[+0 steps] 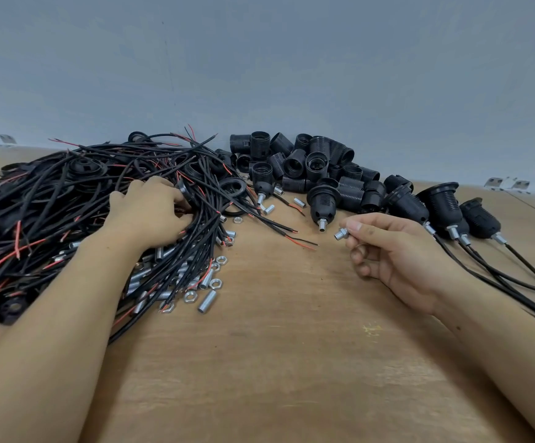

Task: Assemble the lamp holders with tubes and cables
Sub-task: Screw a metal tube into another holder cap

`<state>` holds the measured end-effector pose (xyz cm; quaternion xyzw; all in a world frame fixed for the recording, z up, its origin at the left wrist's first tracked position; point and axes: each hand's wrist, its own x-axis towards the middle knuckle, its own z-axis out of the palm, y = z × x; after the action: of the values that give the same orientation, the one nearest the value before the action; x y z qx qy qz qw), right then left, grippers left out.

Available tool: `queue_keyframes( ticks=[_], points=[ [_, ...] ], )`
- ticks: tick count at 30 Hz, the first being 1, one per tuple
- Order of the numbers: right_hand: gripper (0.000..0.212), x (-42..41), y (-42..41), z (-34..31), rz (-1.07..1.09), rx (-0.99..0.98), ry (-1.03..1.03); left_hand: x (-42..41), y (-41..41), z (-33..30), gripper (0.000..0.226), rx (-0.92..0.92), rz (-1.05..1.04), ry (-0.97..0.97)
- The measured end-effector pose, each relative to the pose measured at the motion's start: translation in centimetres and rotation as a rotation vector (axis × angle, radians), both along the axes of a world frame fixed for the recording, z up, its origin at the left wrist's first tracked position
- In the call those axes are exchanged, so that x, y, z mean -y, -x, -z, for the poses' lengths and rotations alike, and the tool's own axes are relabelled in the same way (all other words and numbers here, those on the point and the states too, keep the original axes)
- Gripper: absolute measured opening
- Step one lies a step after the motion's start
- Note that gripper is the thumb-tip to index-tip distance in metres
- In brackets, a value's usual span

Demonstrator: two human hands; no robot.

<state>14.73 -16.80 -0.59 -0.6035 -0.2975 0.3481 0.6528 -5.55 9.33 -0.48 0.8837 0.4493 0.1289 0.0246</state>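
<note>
Fingertips of the right hand (397,251) pinch a light, rigid, slippery threaded tube (341,234) mid-frame, best held by its nut, while the left hand (151,212) clutches limp, tangle-prone cables (68,193) at centre left.

A wooden worktop (291,346) carries a tangle of black and red cables (68,203) at the left, threaded metal tubes (207,301) and hex nuts (190,295) near it, loose black lamp holders (307,161) far centre, and assembled lamp holders (442,204) with cables at the right.
</note>
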Motion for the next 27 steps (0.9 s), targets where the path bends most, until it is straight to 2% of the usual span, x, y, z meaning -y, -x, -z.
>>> queue_keyframes(
  ticks=[2,6,11,14,15,17,20,24,27],
  points=[
    [0.015,0.0,-0.1,0.0,0.001,-0.004,-0.001,0.1,-0.1,0.0,0.024,-0.031,-0.004,-0.004],
    [0.016,0.0,-0.1,0.0,0.0,-0.006,0.001,0.3,-0.1,0.1,0.011,0.028,-0.011,-0.032],
    [0.02,0.0,-0.1,0.0,0.006,-0.009,0.008,0.8,0.2,-0.5,0.038,0.261,0.001,0.034],
    [0.021,0.1,-0.1,-0.1,0.011,-0.013,0.007,0.5,0.6,-1.0,0.03,0.378,-0.13,-0.165],
    [0.021,0.2,-0.1,-0.1,0.012,-0.013,0.005,0.4,0.8,-1.0,0.031,0.373,-0.235,-0.207],
    [0.021,0.2,-0.1,-0.1,0.016,-0.014,0.004,0.3,1.1,-0.9,0.042,0.253,-0.405,-0.118],
    [0.018,0.2,0.0,-0.2,0.019,-0.013,0.005,0.1,1.0,-0.5,0.052,0.09,-0.441,-0.016],
    [0.017,0.1,0.0,-0.2,0.009,-0.006,0.01,-0.2,0.9,-0.5,0.05,0.11,-0.428,-0.072],
    [0.022,0.1,-0.1,-0.2,0.011,-0.001,0.019,-0.7,1.1,-0.8,0.056,0.169,-0.47,-0.045]
  ],
)
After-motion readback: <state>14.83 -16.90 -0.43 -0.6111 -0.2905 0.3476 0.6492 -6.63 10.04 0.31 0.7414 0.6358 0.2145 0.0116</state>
